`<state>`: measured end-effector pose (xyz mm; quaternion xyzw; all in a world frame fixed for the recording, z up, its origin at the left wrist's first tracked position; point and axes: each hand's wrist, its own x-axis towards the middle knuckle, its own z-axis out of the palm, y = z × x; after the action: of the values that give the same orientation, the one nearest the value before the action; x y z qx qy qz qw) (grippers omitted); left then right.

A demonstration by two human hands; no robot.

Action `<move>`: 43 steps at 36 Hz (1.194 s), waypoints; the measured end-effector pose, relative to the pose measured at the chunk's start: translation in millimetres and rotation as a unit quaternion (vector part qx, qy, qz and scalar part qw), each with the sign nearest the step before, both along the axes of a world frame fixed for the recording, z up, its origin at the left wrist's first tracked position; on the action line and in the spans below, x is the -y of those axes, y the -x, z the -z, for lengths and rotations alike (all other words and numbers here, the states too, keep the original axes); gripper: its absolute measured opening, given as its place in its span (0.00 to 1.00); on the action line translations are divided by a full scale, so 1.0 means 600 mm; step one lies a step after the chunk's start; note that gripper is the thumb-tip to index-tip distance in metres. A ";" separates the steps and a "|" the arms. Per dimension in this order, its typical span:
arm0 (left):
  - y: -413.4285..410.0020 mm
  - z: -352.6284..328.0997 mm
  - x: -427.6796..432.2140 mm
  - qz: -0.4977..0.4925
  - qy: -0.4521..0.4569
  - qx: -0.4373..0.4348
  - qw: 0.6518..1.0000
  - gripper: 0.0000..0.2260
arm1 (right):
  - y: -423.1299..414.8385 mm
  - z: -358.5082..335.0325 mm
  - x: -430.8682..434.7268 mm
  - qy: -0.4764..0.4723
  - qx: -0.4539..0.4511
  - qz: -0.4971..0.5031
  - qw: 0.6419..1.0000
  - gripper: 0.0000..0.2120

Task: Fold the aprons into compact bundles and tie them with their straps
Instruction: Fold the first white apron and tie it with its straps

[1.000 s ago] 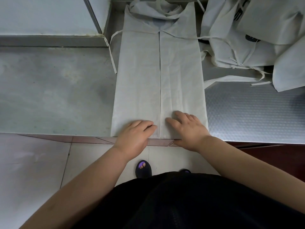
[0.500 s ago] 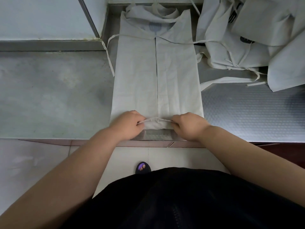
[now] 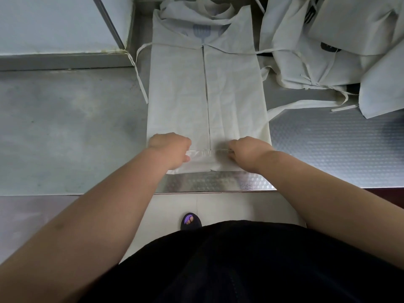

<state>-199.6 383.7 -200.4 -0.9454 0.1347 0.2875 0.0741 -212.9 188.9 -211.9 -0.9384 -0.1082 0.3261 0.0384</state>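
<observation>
**Gripping the Near Hem, Just Back From the Counter Edge**

Gripping the turned-up near hem (image 3: 203, 159) of the apron (image 3: 231, 95) with both hands. Curling the left hand (image 3: 170, 147) over the fold's left end, thumb against the roll. Pinching the fold's top edge with the right hand (image 3: 248, 153), just right of the centre slit. Clenched on cloth at both ends, knuckles up.

Laid lengthwise on the steel counter (image 3: 328, 154), running straight away from the body as a long narrow strip, side flaps meeting along the centre slit. Crumpled at the far end against the steel back ledge (image 3: 140, 22), with a blue-grey utensil print showing there.

Set just back from the front edge (image 3: 215, 186), with a band of embossed steel showing between fold and edge. Bordered on the left by a wide stretch of grey worktop (image 3: 65, 127), crossed by a thin left strap (image 3: 140, 82) looping out from waist level and lying just beside the strip. Bordered on the right by embossed steel nearer the body, and farther back by a heap of other aprons (image 3: 328, 66), close to the strip's right side. Trailing from that side, a right strap (image 3: 290, 107) curving toward the heap.

Below the edge: pale floor tiles (image 3: 218, 206), a dark sandal toe (image 3: 190, 221), a black garment (image 3: 240, 270).
</observation>
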 end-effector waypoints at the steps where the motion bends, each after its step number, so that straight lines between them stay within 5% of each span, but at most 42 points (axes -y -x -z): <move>1: 0.000 0.000 0.006 0.029 -0.028 0.020 0.999 0.09 | -0.001 0.000 -0.001 0.000 0.000 0.001 1.000 0.10; 5: 0.010 -0.005 0.030 0.131 -0.040 0.139 0.981 0.14 | -0.001 0.004 -0.002 0.002 0.004 0.005 1.000 0.10; 8: 0.033 0.000 0.052 0.158 0.033 0.086 0.983 0.13 | 0.002 0.005 -0.001 -0.003 0.011 0.014 1.000 0.09; 12: 0.075 0.027 0.066 -0.001 0.112 0.045 0.993 0.12 | 0.004 0.006 0.006 -0.042 0.011 0.055 0.998 0.06; 17: 0.086 0.043 0.070 -0.123 0.163 0.065 0.977 0.11 | 0.013 -0.012 0.034 -0.106 -0.031 0.113 0.987 0.22; 31: 0.096 0.058 0.087 -0.262 0.192 0.108 0.940 0.18 | 0.042 0.021 0.137 -0.087 0.043 0.251 0.963 0.11; 34: 0.097 0.058 0.090 -0.280 0.200 0.106 0.933 0.15 | 0.051 0.018 0.124 -0.030 0.076 0.221 0.972 0.13; 38: 0.097 0.064 0.090 -0.287 0.197 0.112 0.931 0.15 | 0.057 0.006 0.091 -0.036 0.219 0.062 0.973 0.14; 43: 0.098 0.065 0.086 -0.273 0.200 0.114 0.934 0.14 | 0.049 0.021 0.024 -0.192 0.103 -0.005 0.976 0.13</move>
<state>-258.5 332.2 -239.4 -0.9674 -0.0833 0.1544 -0.1828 -242.1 174.2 -224.7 -0.9414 -0.1768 0.2014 0.2047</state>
